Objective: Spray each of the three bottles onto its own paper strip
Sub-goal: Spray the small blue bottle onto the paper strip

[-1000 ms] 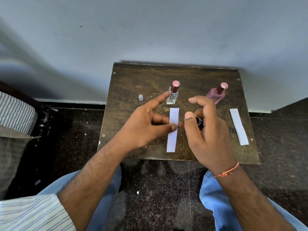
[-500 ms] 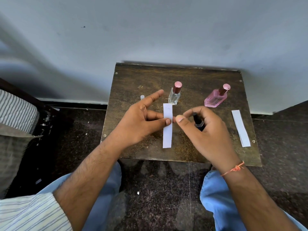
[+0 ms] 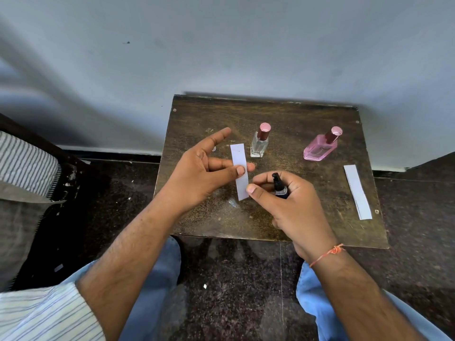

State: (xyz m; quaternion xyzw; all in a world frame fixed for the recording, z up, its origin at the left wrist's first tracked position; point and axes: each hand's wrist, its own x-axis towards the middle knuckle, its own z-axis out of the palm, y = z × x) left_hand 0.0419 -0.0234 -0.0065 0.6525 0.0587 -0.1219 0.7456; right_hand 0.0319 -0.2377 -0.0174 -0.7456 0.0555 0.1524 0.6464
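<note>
Your left hand [image 3: 197, 175] pinches a strip [image 3: 239, 171] above the table [image 3: 197, 114]; your right hand [image 3: 293, 205] curls round the dark bottle [image 3: 279, 187], just beside the strip's lower end.

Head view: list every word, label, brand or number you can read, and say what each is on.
No text can be read.
Pink bottle: a faint mark on its front, too blurred to read.
Paper strip pinched in the left hand: a small dark mark near its top, not legible.
Dark spray bottle in the right hand: no label shows.
</note>
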